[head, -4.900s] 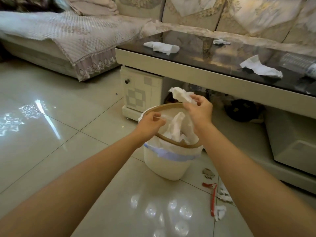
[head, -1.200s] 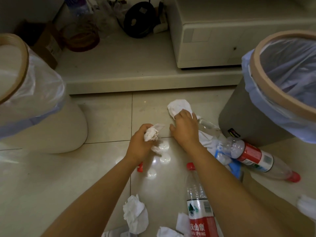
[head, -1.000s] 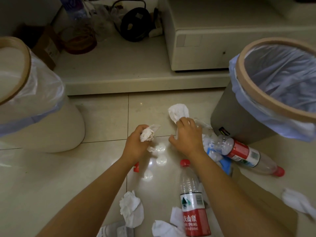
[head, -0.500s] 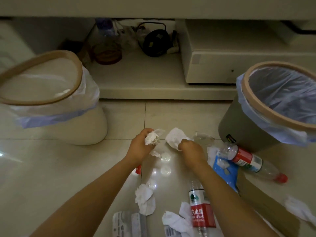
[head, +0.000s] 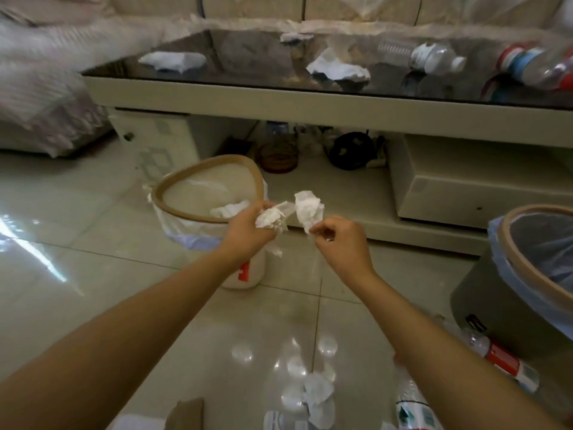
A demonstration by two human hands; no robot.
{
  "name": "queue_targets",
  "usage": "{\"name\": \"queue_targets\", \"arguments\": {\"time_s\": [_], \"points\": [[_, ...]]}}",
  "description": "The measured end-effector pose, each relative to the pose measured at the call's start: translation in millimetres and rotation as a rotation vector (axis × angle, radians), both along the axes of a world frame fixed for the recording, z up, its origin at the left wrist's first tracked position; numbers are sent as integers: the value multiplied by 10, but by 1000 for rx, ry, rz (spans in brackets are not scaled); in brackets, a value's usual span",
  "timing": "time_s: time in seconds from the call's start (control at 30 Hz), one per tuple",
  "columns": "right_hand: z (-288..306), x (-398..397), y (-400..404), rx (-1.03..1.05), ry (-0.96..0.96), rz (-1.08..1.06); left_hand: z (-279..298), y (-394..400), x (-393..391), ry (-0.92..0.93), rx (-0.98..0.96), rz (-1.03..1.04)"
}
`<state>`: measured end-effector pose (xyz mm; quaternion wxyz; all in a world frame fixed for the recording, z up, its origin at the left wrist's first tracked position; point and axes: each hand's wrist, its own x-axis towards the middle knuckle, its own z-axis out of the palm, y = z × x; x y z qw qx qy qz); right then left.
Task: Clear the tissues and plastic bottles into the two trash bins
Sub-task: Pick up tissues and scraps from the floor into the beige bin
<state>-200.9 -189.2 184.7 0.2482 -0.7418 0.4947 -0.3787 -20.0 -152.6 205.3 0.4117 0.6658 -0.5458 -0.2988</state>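
My left hand (head: 248, 229) grips a crumpled white tissue (head: 271, 218) beside the rim of the cream trash bin (head: 173, 184), which has tissues inside. My right hand (head: 339, 243) pinches a second tissue (head: 308, 207) just to the right of it. A grey trash bin (head: 483, 308) with a blue liner stands at the right. Plastic bottles lie on the floor by it (head: 502, 358) and at the bottom edge (head: 412, 408). Another tissue (head: 319, 398) lies on the tiles. On the glass table (head: 248, 94) lie tissues (head: 172, 60) (head: 338, 69) and bottles (head: 434, 58) (head: 539, 66).
The table's lower shelf (head: 325, 187) holds a dark object, a brown dish and a cream box (head: 465, 187). A sofa with a lace cover (head: 46, 72) stands at the left. A cardboard piece (head: 186, 414) lies on the floor near the bottom edge.
Both hands have risen from the floor, each carrying a tissue, and moved toward the cream bin. My view has lifted from the floor to take in the table top.
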Motion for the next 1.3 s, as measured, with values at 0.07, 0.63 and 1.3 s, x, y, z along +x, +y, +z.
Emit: {"name": "queue_targets", "arguments": {"time_s": [0.07,0.63,1.3], "points": [[236,267,-20,-29,-37,43,216,-15,210,4,-35,32],[681,1691,-485,45,-207,32,334,-512,1464,26,287,45],[212,1719,436,-60,-56,347,162,721,1458,153,-2,164]]}}
